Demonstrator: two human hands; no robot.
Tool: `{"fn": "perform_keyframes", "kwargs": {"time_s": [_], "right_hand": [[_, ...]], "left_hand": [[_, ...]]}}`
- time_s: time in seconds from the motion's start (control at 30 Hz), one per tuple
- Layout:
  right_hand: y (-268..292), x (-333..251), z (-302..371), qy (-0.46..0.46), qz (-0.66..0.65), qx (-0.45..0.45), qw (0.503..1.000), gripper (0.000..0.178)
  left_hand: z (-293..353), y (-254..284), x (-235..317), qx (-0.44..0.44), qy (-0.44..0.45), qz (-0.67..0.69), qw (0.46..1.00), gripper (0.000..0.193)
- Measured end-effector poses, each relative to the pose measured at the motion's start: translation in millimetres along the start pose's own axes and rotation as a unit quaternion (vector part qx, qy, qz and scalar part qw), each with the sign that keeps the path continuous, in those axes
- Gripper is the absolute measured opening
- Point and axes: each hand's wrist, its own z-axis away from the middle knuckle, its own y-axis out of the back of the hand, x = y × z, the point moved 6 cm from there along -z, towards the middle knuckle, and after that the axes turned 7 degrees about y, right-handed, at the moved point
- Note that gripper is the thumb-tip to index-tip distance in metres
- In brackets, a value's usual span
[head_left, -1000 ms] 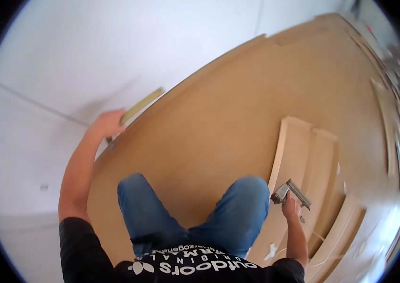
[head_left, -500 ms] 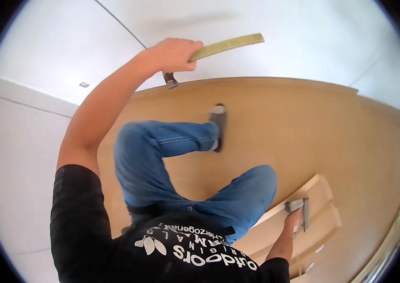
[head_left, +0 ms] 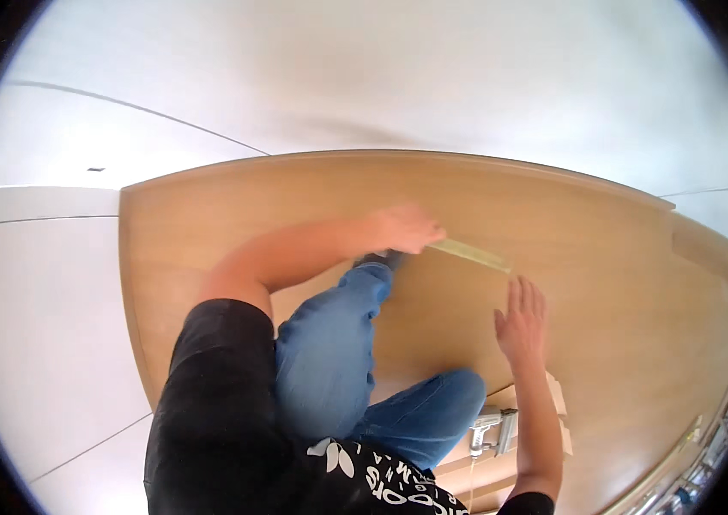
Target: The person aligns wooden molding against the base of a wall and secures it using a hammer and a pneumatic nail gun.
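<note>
My left hand [head_left: 402,229] is closed on one end of a thin, pale yellow-green strip [head_left: 472,254] that points right over the wooden floor [head_left: 587,232]. My right hand [head_left: 521,324] is open with fingers spread, just below the strip's free end and not touching it. A grey metal hand tool [head_left: 489,431] lies on a light wooden piece [head_left: 558,396] near my right forearm, held by nobody. My legs in blue jeans [head_left: 338,360] stretch between my arms.
White walls [head_left: 46,326] meet the wooden floor at the left and along the top. More light wooden parts [head_left: 467,481] lie at the bottom near my knee. Small cluttered items [head_left: 690,489] line the far right edge.
My left hand has brought the strip down from near the wall to over the floor. My right hand has let go of the grey tool and now reaches open toward the strip.
</note>
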Motion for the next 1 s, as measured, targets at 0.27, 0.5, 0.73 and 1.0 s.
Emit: {"fn": "perform_keyframes", "kwargs": {"time_s": [0.27, 0.5, 0.73, 1.0], "right_hand": [[-121.3, 63.5, -120.9, 0.070, -0.177, -0.178, 0.965, 0.042], [-128.4, 128.4, -128.4, 0.073, -0.128, -0.178, 0.973, 0.037], [-163.7, 141.0, -162.4, 0.120, -0.104, -0.139, 0.977, 0.042], [-209.8, 171.3, -269.3, -0.277, -0.639, 0.102, 0.711, 0.046]], "left_hand": [[-101.7, -38.3, 28.4, 0.063, -0.071, 0.117, 0.989, 0.029], [-33.1, -132.6, -127.6, 0.148, 0.315, 0.729, 0.589, 0.048], [-3.5, -157.4, -203.5, 0.183, 0.390, 0.802, 0.413, 0.063], [-28.7, -154.1, -210.1, 0.198, 0.352, 0.847, 0.345, 0.058]]}}
